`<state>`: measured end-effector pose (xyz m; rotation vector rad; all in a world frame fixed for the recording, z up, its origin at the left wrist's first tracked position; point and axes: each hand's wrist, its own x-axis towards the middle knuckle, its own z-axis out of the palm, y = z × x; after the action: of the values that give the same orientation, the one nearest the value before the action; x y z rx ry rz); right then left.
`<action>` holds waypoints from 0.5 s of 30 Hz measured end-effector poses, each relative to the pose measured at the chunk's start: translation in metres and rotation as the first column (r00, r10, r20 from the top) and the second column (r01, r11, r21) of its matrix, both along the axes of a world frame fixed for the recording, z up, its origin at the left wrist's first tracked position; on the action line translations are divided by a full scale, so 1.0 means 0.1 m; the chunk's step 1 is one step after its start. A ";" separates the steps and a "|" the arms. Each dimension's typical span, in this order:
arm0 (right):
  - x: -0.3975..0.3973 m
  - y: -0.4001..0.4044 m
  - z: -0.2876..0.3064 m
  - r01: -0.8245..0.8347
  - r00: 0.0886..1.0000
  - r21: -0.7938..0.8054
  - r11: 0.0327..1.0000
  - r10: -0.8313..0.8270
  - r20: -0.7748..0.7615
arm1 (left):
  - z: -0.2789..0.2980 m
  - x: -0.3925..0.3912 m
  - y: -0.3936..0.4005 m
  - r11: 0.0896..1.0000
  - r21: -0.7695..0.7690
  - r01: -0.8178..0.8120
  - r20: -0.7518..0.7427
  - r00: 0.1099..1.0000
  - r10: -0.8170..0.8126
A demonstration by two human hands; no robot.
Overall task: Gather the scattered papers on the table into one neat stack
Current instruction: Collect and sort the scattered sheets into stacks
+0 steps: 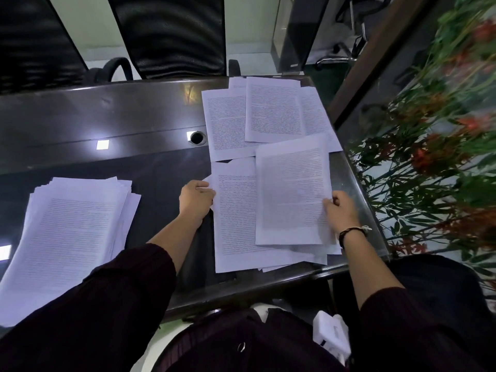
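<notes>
At eight o'clock the gathered stack [67, 232] waits on the worktop [107, 116]. The left hand [197, 198] pinches the loose sheets' [241, 210] left edge; the right hand [341, 213] grips the top sheet [292, 191], probably to square them.

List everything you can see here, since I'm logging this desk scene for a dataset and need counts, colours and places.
Paper stack: one, white printed sheets, near left of table.
Scattered papers: several overlapping, white printed, far right of table; exact count unclear.
Near sheets: a few overlapping, white, between the hands.
Table: one, dark glossy.
Cable hole: one, round, table middle.
Office chairs: two, black, behind table.
Plants: green with red flowers, right.
Bracelet: dark, right wrist.
Left hand: grips left edge of near sheets.
Right hand: pinches right edge of top sheet.
</notes>
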<state>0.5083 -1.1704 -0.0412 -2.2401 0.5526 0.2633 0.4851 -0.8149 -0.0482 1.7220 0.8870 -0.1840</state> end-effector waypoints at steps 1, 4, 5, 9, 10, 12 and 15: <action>-0.01 -0.01 -0.01 -0.042 0.999 0.014 0.999 0.042 -0.022 | 0.00 0.01 -0.01 1.000 -0.003 -0.008 0.002 1.000 0.008; -0.11 0.24 -0.02 -0.215 0.974 0.007 0.977 0.215 -0.073 | 0.03 0.02 -0.11 1.000 -0.004 0.021 -0.013 1.000 -0.021; -0.15 0.35 -0.06 -0.254 0.963 -0.012 0.967 0.252 -0.090 | 0.03 0.00 -0.17 0.999 0.011 0.049 -0.017 0.999 -0.049; -0.26 0.70 -0.21 -0.230 0.971 -0.106 0.968 0.221 -0.088 | -0.01 -0.13 -0.39 0.989 -0.021 0.145 -0.010 0.989 -0.145; -0.28 0.78 -0.24 -0.238 0.969 -0.131 0.962 0.226 -0.097 | 0.01 -0.17 -0.43 0.987 -0.039 0.155 -0.021 0.988 -0.156; -0.31 0.93 -0.26 -0.309 0.947 -0.161 0.937 0.288 -0.141 | 0.01 -0.23 -0.50 0.982 -0.056 0.183 -0.037 0.982 -0.185; -0.27 1.01 -0.24 -0.342 0.935 -0.097 0.935 0.328 -0.138 | 0.02 -0.26 -0.57 0.978 -0.014 0.208 -0.060 0.976 -0.209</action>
<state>0.4816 -1.0692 -0.0647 -2.4423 0.2467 0.5551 0.4596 -0.8723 -0.0466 1.8091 0.7471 -0.3816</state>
